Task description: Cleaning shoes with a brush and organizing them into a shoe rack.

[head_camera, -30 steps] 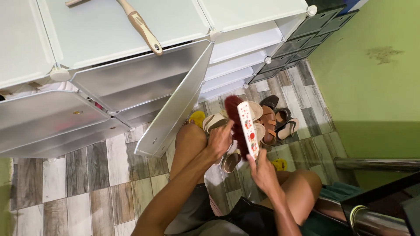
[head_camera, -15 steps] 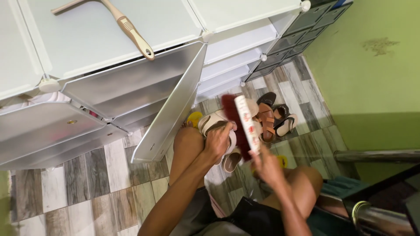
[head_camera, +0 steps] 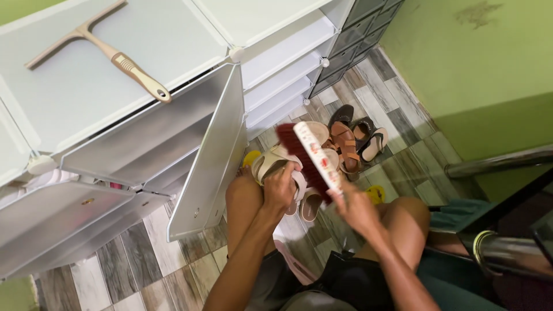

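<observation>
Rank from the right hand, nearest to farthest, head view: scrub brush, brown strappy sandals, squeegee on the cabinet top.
1. Scrub brush: gripped in the right hand, bristles against the beige sandal.
2. Brown strappy sandals: on the floor just beyond the brush, toward the green wall.
3. Squeegee: far upper left, lying on the white cabinet top.

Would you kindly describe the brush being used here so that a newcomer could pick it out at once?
Start at the white modular cabinet and drop to the pile of sandals on the wood-look floor beside its open door. The brush is raised just above them in the right hand, against the beige sandal in the left hand. Alone there, it has dark red bristles and a white, flower-patterned back.
</observation>
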